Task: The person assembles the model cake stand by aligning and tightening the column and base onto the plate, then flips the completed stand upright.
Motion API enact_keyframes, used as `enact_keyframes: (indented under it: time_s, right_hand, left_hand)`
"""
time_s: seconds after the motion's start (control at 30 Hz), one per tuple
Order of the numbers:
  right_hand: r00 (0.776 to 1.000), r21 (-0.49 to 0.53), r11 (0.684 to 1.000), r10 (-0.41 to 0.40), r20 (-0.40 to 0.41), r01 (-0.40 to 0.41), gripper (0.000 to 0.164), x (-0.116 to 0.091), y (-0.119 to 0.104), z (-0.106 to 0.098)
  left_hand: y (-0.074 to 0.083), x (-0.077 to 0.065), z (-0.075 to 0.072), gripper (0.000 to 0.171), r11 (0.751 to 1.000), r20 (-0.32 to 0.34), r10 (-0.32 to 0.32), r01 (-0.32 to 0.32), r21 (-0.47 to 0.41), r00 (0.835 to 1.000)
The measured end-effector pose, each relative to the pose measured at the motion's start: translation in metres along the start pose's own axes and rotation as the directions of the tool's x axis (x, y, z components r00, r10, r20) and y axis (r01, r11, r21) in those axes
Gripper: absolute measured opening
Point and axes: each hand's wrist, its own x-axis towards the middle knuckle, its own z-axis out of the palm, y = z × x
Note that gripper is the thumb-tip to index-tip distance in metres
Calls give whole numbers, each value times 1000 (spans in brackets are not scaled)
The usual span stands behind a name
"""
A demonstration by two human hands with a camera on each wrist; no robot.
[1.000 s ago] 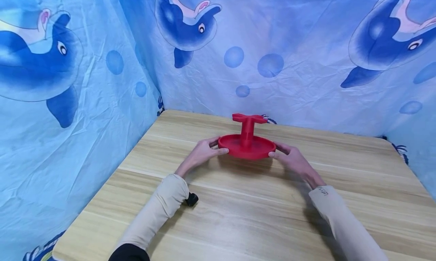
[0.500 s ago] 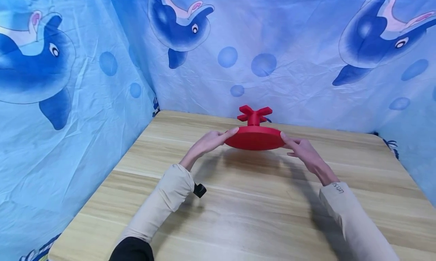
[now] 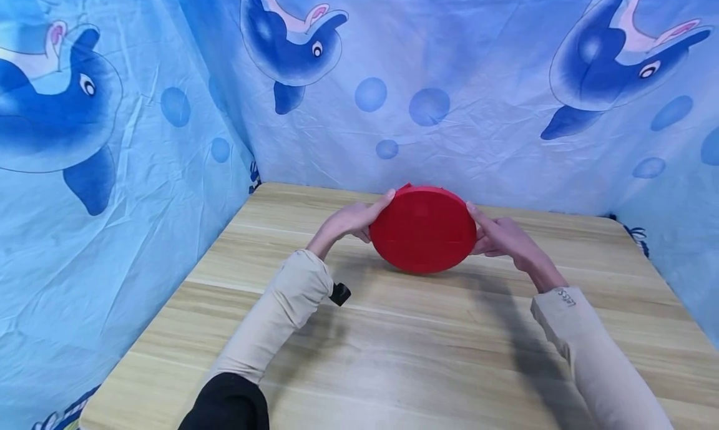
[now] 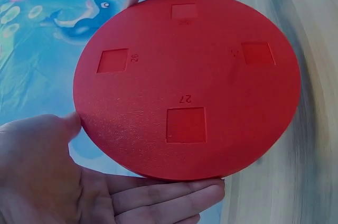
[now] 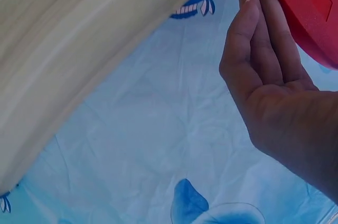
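Starting at the bottom of the head view, two beige sleeves (image 3: 283,317) run up from the lower left and lower right of the frame, over the wooden table (image 3: 393,355), and meet at mid-frame. A small black part (image 3: 339,293) juts from the left cuff; what it is cannot be told.

Between the hands stands the red disc (image 3: 424,229), tilted up on edge so that its flat underside faces the camera, at the centre of the frame and above the far half of the table. Its lowest edge looks near the tabletop; whether it touches cannot be told. Held from opposite rims like this, the disc can be tipped without slipping, and that seems to be why the grip is two-sided.

The left hand (image 3: 351,221) holds the left rim, thumb on the near face and fingers behind. In the left wrist view the left hand's fingers (image 4: 163,197) lie nearly straight under the rim, with four square recesses and the stamped marks 26 and 27 on the underside.

The right hand (image 3: 500,235) mirrors it on the right rim; the right wrist view shows its fingers (image 5: 264,39) straight and pressed against the disc's edge, palm open.

A corner of a red part (image 3: 407,186) peeks above the top rim. Behind hangs the blue dolphin cloth (image 3: 449,74).
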Motion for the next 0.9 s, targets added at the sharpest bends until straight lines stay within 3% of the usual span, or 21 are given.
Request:
enact_keyframes:
  time_s: [0.3,0.6,0.73,0.9]
  right_hand:
    - [1000,-59,998,-8,27,9,86,4,-6,-11]
    - [999,-110,994,24,49,-18,90,5,-9,-14]
    - [998,-125,992,30,63,-22,90,7,-8,-14]
    - [998,-112,994,27,60,-20,87,10,-6,-14]
  left_hand:
    - [6,7,2,89,997,49,-73,72,21,996]
    - [5,11,2,80,997,88,-71,72,-5,994]
    - [3,14,4,78,998,58,-66,64,29,996]
    - [1,15,6,82,991,-31,-55,58,120,998]
